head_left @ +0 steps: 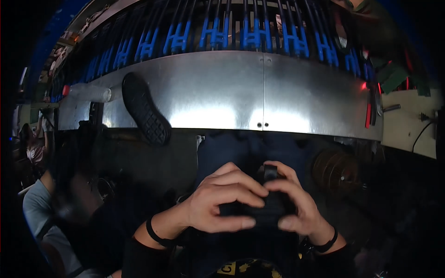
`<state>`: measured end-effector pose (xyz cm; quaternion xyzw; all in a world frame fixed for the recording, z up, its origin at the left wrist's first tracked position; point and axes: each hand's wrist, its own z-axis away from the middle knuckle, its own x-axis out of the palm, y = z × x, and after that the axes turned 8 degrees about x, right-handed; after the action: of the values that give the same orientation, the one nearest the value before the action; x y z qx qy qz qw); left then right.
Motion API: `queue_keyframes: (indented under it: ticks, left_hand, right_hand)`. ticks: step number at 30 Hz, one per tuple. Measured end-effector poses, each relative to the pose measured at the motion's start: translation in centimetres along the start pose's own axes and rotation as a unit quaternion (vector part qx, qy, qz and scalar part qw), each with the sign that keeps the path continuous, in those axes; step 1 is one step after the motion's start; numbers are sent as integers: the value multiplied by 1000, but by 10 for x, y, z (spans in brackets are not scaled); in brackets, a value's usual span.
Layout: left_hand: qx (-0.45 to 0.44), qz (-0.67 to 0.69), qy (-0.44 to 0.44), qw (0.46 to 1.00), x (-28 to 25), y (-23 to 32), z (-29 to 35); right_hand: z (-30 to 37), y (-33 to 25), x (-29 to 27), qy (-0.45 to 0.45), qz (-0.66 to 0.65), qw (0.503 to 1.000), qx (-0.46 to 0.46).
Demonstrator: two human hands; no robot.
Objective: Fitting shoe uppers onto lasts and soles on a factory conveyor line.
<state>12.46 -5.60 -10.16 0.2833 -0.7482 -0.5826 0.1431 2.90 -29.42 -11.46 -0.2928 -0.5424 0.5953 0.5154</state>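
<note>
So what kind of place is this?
Probably a workshop or factory, maybe for shoes: a black shoe sole juts over the edge of a long metal bench, with a row of blue-ended bars beyond it.

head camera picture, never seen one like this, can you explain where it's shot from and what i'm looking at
There is no robot here: these are a person's own bare left hand and right hand. The single picture comes from a wide fisheye camera on that person's head, looking down, so straight edges bend near the rim.

Ahead is a shiny metal surface. Toward its left lie a clear bottle with a red cap and a black shoe sole, tread showing, one end past the near edge. Beyond are blue-ended bars.

The right fingers curl round a black object between the hands; it is too dark to identify, and the left hand's grip is unclear.
</note>
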Motion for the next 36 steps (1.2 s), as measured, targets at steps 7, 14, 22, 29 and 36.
queue_keyframes:
  ticks: [7,14,22,29,36]
  left_hand:
    - [-37,212,19,976,52,22,30]
    - [144,51,88,984,50,84,16]
    - [252,-152,26,955,44,132,-5]
    - [180,-5,73,981,106,42,-2]
    - [196,-170,47,965,103,0,30]
  right_hand:
    - [32,5,51,46,23,985,-166]
    - [37,-30,90,85,37,932,-350]
    - [56,-63,108,176,2,914,-365]
    - [79,11,78,280,-160,916,-240]
    - [96,52,51,415,-100,892,-147]
